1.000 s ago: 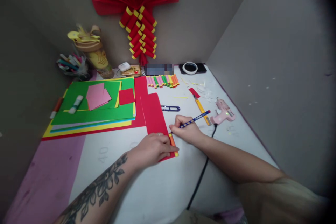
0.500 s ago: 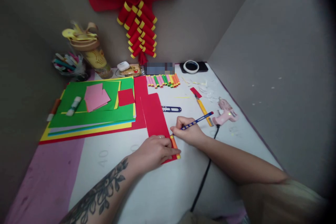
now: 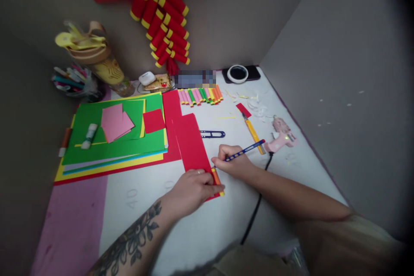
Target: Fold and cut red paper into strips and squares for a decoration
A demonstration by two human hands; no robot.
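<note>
A dark blue pencil is gripped in my right hand, its tip down by the upper end of an orange paper roll with yellow ends. This small roll lies along the right edge of a long red paper strip. My left hand presses on the strip, its fingers bent over the roll and holding it down; one fingertip rests near the roll's lower end. The thumb of that hand is hard to make out.
Left lie stacked coloured sheets with a glue stick. Behind the strip are thread snips and a row of small paper rolls. A yellow craft knife and a corded pink glue gun lie right. A tumbler stands back left.
The camera view has shifted slightly, so the wall decoration sits higher and further left. Both hands keep nearly the same pose, with the pencil still at the roll's upper end.
</note>
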